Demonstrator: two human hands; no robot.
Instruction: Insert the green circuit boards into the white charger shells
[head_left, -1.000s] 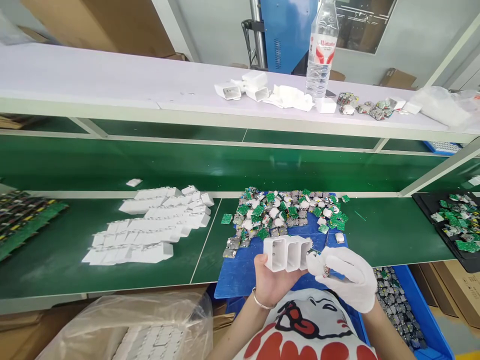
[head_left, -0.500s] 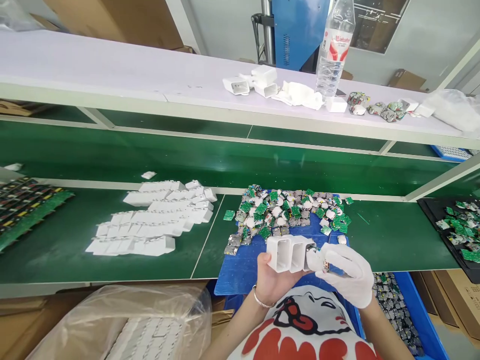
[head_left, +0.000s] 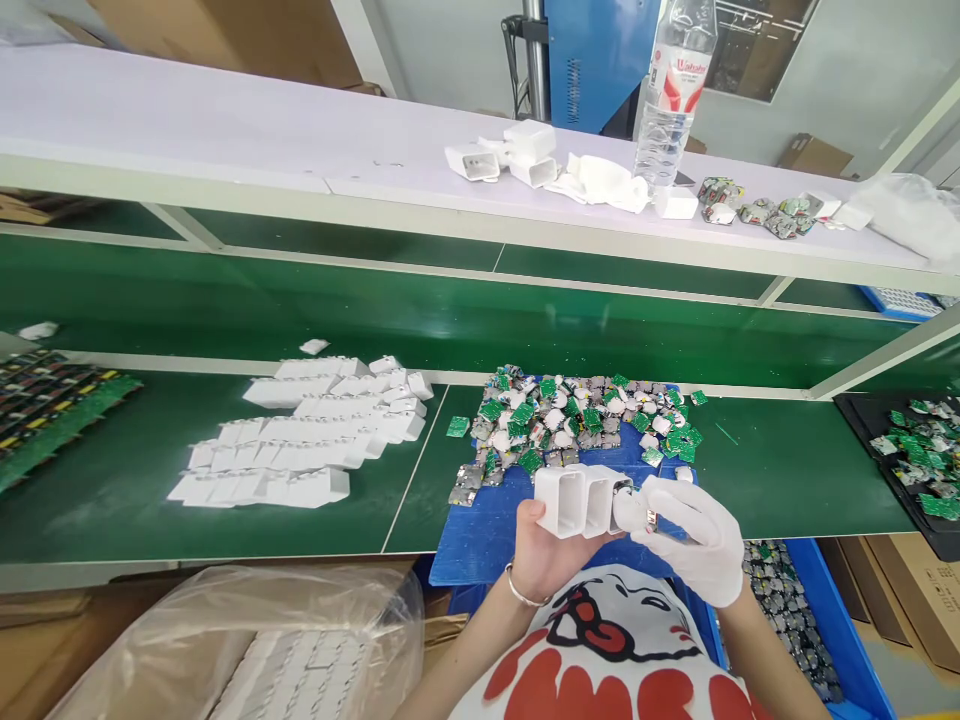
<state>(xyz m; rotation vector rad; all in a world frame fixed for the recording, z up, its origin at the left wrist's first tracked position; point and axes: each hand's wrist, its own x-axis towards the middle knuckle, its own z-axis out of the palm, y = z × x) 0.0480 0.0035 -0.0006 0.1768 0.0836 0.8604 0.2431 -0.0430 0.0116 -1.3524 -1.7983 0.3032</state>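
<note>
Right now the long green bench (head_left: 225, 520) fills most of the view, and a blue mat (head_left: 480, 545) lies on it near the middle. Left of the mat, white shells (head_left: 300, 450) lie in neat rows. On the far part of the mat sits a heap of small green boards (head_left: 577, 415). Just above the near edge of the mat, the bare left hand (head_left: 544, 555) is closed around a row of white cases (head_left: 574, 500), with their open ends facing the person. The gloved right hand (head_left: 694, 535) is at the right end of that row, its fingers pinched on a small part (head_left: 651, 518) that touches the last case. The part is mostly hidden, so I cannot tell what it is. I think the step in hand is pushing a small part into the end case. The next move would call for lining the part up straight with the opening, pressing gently, and holding the row still.
</note>
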